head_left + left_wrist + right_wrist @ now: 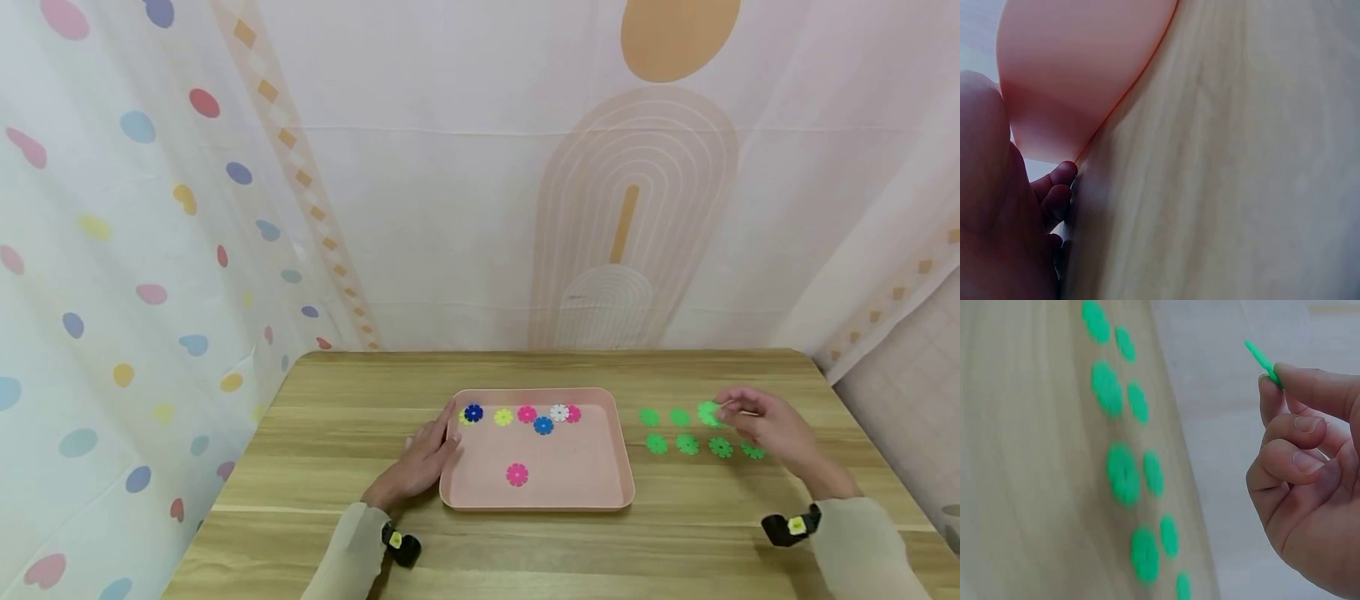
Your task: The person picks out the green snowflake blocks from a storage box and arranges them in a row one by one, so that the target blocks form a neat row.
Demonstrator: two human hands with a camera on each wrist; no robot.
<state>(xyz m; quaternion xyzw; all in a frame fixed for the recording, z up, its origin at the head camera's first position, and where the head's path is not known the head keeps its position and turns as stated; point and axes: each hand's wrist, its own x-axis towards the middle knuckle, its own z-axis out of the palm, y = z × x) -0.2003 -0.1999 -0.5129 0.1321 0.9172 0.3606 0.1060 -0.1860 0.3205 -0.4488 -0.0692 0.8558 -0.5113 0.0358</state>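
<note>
A pink tray lies on the wooden table, and my left hand holds its left edge, thumb over the rim and fingers along the outside. In the left wrist view the tray's outer wall rises beside the hand. My right hand pinches a green snowflake disc between thumb and forefinger, above the table. In the right wrist view this disc is seen nearly edge-on, with the other fingers curled. Below lie two rows of green discs, partly hidden by the right hand.
Inside the tray are several notched discs: dark blue, yellow, white, light blue and pink. A patterned curtain hangs behind the table. Both wrists wear small black cameras.
</note>
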